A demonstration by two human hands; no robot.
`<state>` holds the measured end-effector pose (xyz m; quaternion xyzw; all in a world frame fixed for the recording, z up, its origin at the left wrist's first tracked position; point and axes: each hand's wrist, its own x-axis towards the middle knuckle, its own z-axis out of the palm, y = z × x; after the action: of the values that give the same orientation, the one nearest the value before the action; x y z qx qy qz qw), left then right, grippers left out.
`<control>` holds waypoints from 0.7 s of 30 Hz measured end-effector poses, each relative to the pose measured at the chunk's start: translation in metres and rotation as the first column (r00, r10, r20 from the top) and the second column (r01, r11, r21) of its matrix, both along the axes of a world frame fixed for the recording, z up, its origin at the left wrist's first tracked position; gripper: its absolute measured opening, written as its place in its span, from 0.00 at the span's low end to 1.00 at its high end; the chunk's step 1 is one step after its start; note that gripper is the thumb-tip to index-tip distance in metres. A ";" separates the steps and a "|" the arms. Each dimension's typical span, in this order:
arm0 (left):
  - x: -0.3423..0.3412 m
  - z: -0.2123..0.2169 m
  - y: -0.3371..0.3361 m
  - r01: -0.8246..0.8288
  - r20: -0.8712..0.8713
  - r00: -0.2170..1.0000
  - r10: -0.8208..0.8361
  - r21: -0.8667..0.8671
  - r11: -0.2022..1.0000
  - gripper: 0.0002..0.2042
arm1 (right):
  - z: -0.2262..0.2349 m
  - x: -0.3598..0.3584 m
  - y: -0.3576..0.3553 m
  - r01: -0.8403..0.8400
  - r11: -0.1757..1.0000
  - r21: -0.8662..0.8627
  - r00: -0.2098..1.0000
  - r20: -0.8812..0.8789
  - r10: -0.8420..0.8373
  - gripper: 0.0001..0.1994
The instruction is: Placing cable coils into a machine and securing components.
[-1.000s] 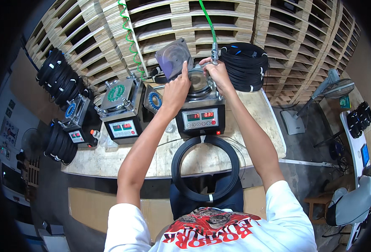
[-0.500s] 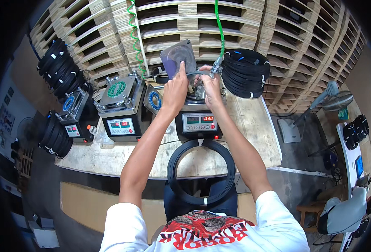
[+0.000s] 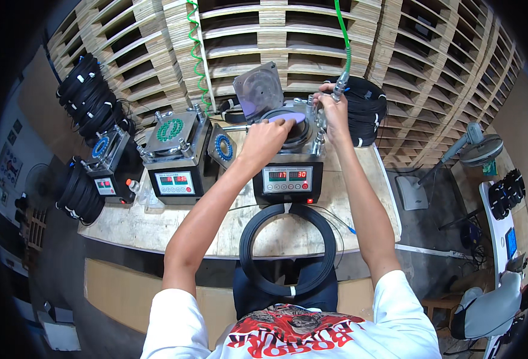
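My left hand (image 3: 268, 141) has its fingers closed at the edge of a thin purple disc (image 3: 292, 118), perhaps a polishing film, over the round turntable of the middle polishing machine (image 3: 288, 179). Whether the disc touches the turntable is hard to tell. Beside that machine, at its right, my right hand (image 3: 334, 113) is wrapped round a metal air blow gun (image 3: 340, 85) on a green hose (image 3: 346, 42). Behind the turntable a grey square plate (image 3: 258, 90) leans upright. Chrome clamp posts (image 3: 318, 143) stand at the machine's corner.
A black cable coil (image 3: 247, 245) overhangs the bench's front edge. Two more polishing machines (image 3: 174, 179) (image 3: 105, 182) stand left, with a fixture with blue connectors (image 3: 223, 146) between. More cable coils (image 3: 368, 113) lie at the right. Pallets (image 3: 288, 36) are stacked behind; a person (image 3: 488, 305) sits at far right.
My left hand has come down from the grey plate to the turntable with the purple disc. My right hand has moved right with the blow gun, off the turntable. The machine's display has changed.
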<state>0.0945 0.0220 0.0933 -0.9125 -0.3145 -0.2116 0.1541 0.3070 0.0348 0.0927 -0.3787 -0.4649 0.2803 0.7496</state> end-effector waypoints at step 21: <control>-0.007 -0.012 0.052 0.250 0.045 0.967 -0.252 -0.379 0.891 0.17 | 0.014 0.016 -0.023 -0.052 0.980 -0.192 0.994 0.082 0.069 0.08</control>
<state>0.0873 0.0739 0.0816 -0.9583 -0.2288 -0.1623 -0.0540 0.3232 0.0122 0.1068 -0.4460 -0.4799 0.3289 0.6802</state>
